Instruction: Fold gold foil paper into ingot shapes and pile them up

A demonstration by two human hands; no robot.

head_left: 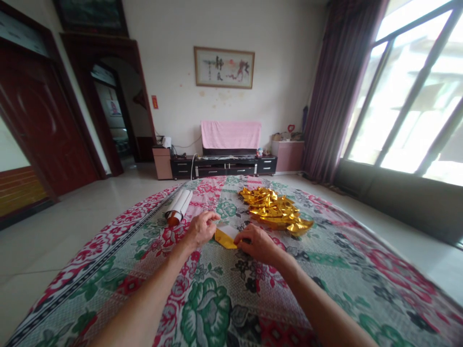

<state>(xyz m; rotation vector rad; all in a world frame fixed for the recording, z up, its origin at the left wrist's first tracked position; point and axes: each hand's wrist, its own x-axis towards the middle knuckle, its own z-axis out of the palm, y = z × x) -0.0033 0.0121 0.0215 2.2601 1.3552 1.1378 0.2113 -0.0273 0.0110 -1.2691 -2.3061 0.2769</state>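
And here's the sheet [224, 239], mid-counter [206, 308], lying btwn the two hands: gold band along the near side, white showing on the far side. R hand [256, 243] is on its right corner, thumb and fingertips drawn together, pinching the edge as far as one can see. L hand [202, 229] is at the left end, thumb and fingers bent in toward each other, tips right by the paper; can't tell if they've got hold of it.

Step in hand, prob.: a fold part-done, gold turned up over white, or so the slanted ends suggest.

Off to the right and farther back, the gold pieces [271, 209] lie in a loose, shiny heap, apart from the sheet. Over on the left, the roll [183, 202], white outside w/ an orange-brown end facing the person. Neither's being touched; both hands are at the sheet.

What does the next move call for? A steady R pinch so the corner doesn't slip, L fingertips lined up on the opp. edge, then even pressure along the crease. Looks like thin stuff, so a light touch: a hard tug could skew the fold or tear it.
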